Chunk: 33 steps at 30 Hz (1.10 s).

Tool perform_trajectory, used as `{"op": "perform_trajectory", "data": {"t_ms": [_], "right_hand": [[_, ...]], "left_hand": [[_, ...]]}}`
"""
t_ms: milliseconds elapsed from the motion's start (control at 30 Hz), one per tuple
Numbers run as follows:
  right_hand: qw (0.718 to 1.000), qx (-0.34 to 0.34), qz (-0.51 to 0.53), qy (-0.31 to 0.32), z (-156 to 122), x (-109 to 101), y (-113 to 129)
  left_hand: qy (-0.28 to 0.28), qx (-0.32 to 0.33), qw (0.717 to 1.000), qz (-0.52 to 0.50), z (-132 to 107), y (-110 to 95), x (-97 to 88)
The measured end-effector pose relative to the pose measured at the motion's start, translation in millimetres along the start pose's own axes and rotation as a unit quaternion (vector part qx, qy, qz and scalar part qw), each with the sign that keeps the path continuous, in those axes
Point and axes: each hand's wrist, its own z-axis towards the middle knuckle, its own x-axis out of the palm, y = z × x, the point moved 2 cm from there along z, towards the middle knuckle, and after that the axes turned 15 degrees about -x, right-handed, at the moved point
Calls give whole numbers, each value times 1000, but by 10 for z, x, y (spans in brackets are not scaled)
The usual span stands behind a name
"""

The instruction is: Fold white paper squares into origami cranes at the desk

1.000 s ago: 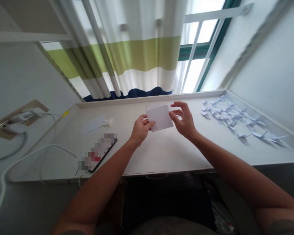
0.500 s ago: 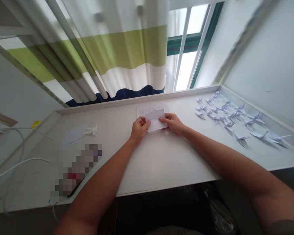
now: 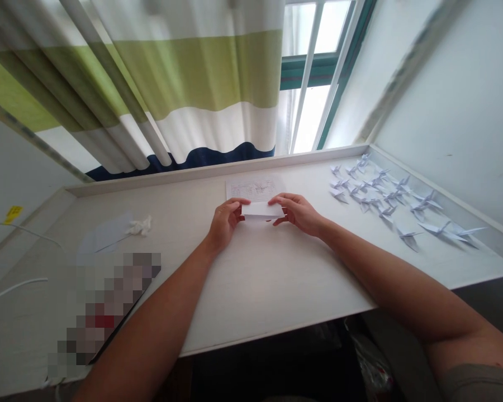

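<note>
A small piece of white paper [image 3: 262, 209] was in the middle, held up by two hands over the desk [image 3: 251, 290]. It was bent over in a fold, and its long side ran from one hand to the other. I could not tell if its low edge touched the desk.

The left hand [image 3: 225, 223] pinched the left end of the paper. The right hand [image 3: 299, 214] pinched the right end, with some fingers on top and some down low. Both hands were closed on the same paper, with a gap between them.

Just behind the folded paper, a flat sheet with writing [image 3: 254, 187] lay on the desk. The words were too small to read.

Over on the right side, a big bunch of white paper birds [image 3: 388, 212] sat on the desk with their pointy wings out. On the left side there was a pale sheet [image 3: 107, 230] with a crumpled white scrap [image 3: 140, 226] at its end. Nearer to the person lay a long thing [image 3: 113, 307] all blurred into squares, with a bit of red on it. A white cord [image 3: 17, 287] was left of that.

Past the desk hung a striped curtain [image 3: 201, 78], and next to it was a bright window [image 3: 312, 111].
</note>
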Motion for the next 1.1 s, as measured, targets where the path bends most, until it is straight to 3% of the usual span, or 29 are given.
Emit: {"op": "perform_trajectory", "data": {"t_ms": [200, 533, 667, 767, 900, 1100], "right_hand": [[998, -49, -40, 3, -39, 38, -37], [989, -33, -124, 77, -66, 36, 11], [992, -60, -105, 47, -65, 76, -8], [993, -81, -84, 20, -62, 114, -17], [995, -74, -71, 16, -63, 144, -38], [985, -105, -137, 10, -5, 199, -17]], "left_hand": [[-23, 23, 998, 46, -81, 55, 57], [34, 29, 998, 44, -187, 35, 211], [-8, 31, 999, 2, -157, 77, 204], [-11, 18, 998, 52, -135, 132, 201], [-34, 47, 995, 86, -125, 154, 180], [4, 31, 994, 103, -120, 159, 176]]}}
